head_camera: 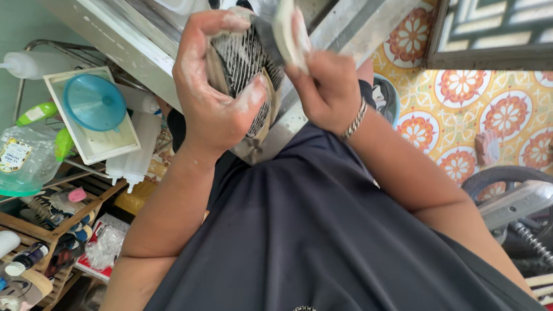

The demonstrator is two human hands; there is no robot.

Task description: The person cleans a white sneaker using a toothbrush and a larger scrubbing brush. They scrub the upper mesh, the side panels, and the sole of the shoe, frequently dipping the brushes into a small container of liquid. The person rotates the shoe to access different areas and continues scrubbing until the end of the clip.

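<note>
The view looked down the person's dark shirt and appeared upside down, so the hand on the picture's left side could not be told for certain as left or right; taking the picture sides as they stood, the left hand wrapped around a dark ribbed piece, a black slatted thing like a shoe sole, with the thumb and fingers clamped on its edges and coated in whitish foam. The right hand, just beside the ribbed piece, pinched a pale flat pad between its closed fingers and pressed it against the top corner of the ribbed piece. A silver bracelet sat at that wrist. The ribbed piece was held up in the air, close in front of the chest, before a grey metal ledge that ran behind it. Well away from the ribbed piece, toward the left edge of the picture, a white tray carried a blue funnel, and beside it lay a clear plastic jar with a green lid and a white squeeze bottle. Below these stood a wooden rack crowded with small bottles. On the far side from the ribbed piece, a floor of orange patterned tiles showed, with a motorbike wheel resting on it.
</note>
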